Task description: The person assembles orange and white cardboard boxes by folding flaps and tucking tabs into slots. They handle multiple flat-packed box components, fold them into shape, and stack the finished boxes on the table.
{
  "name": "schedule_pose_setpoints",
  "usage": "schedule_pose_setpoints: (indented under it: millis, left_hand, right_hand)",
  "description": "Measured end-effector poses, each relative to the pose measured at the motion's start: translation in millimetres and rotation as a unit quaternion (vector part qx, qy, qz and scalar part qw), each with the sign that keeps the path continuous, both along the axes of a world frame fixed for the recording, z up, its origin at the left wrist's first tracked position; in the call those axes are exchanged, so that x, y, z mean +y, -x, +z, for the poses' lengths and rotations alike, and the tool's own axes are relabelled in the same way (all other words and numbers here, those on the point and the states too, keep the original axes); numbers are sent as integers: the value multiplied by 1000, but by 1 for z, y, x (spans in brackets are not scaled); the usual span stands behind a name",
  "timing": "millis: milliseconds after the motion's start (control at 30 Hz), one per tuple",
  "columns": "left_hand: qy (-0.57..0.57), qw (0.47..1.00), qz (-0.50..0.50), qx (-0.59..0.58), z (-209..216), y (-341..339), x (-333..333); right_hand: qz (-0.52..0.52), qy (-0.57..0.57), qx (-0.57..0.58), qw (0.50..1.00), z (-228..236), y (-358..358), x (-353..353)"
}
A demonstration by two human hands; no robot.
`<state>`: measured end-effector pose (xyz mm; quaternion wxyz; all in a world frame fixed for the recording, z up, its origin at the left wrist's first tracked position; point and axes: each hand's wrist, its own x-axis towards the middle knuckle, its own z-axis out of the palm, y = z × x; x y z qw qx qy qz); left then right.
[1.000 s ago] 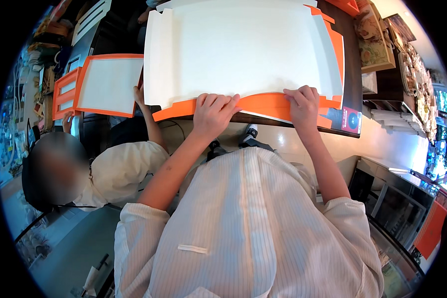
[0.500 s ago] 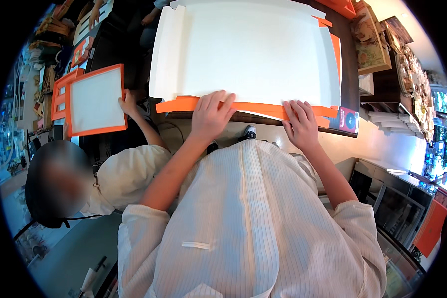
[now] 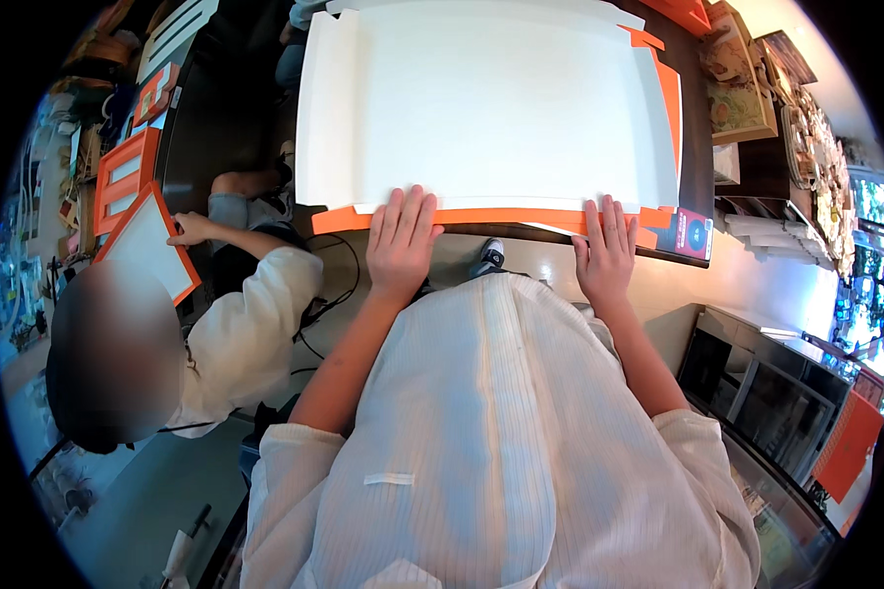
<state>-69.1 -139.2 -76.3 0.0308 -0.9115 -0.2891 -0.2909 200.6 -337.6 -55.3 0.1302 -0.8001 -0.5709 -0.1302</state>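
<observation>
Bench [image 3: 695, 147]: dark.
Cardboard blank [image 3: 501, 108]: white, orange-edged, lying on the bench.
Left hand [image 3: 401, 245]: open, fingers straight across the near orange flap [image 3: 506, 218].
Right hand [image 3: 607, 253]: likewise, same flap.

Both hands [image 3: 401, 249] (flat) on cardboard [image 3: 501, 108]

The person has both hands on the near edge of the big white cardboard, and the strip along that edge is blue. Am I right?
Almost! The strip is orange, not blue, as the head view shows. The left hand and right hand are indeed on the near edge of the big white cardboard.
</observation>
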Motion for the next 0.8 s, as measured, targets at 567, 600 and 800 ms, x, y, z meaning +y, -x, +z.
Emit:
schedule_pose_setpoints:
  millis: [567,600,800]
  left_hand:
    - [-77,993,-13,-89,21,8,0]
    - [-52,994,-24,-89,26,9,0]
    - [44,994,-46,-87,34,5,9]
  right_hand:
    - [117,-25,26,992,6,44,49]
    - [120,-35,12,992,16,44,49]
    - [156,-93,-19,983,21,27,58]
